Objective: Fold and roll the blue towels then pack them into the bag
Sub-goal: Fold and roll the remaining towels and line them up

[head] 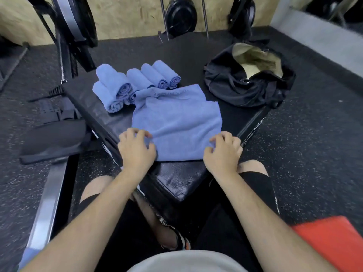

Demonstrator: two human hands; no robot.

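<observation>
You're in black knee-length shorts (257,185), a light grey fabric top (186,262), forearms (98,222) bare; near centre, a black, white and orange sneaker (181,241).

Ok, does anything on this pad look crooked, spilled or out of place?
Only the flat towel: its far edge is uneven, with a lettered layer sticking out at a slant, up against the rolled towels. The bag sits open, and nothing looks spilled or damaged.

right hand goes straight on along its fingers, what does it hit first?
The right hand grips the flat towel; going on it would cross that cloth, then probably meet the rolled towels, not the bag.
</observation>
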